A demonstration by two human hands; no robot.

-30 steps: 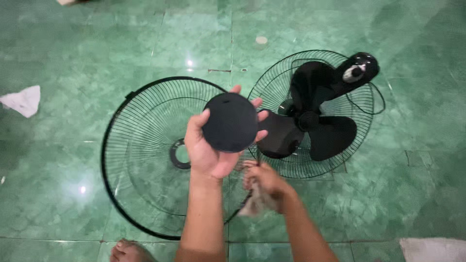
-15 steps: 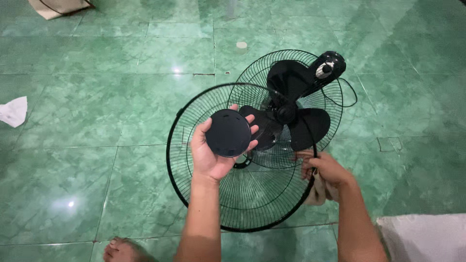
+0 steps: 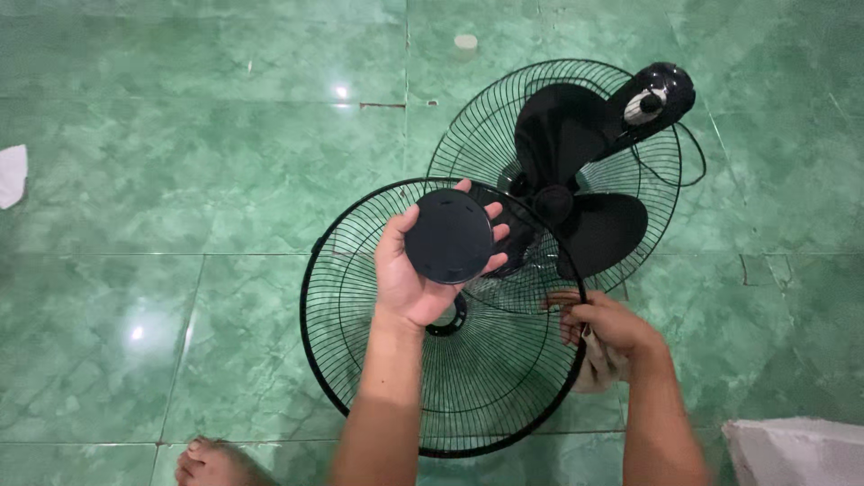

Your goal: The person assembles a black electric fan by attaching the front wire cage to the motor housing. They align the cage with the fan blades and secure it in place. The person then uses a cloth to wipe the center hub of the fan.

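My left hand [image 3: 416, 274] holds a round black plastic cap [image 3: 449, 236] flat on its fingers, above a black wire fan guard [image 3: 360, 360] lying on the floor. My right hand [image 3: 605, 326] grips the right rim of that guard together with a pale cloth [image 3: 598, 369]. Behind it lies the second wire guard [image 3: 477, 126] with the black fan blades [image 3: 585, 216] and the black motor housing [image 3: 652, 97] on it.
The floor is glossy green tile [image 3: 180, 180]. A white scrap [image 3: 13, 174] lies at the left edge, a small pale bit [image 3: 465, 41] at the top, a white object [image 3: 796, 450] at the bottom right. My bare toes [image 3: 211, 463] show at the bottom.
The view has shifted, so the fan parts now sit further right. My right hand has moved from under the cap to the guard's right rim. The left hand still holds the cap.
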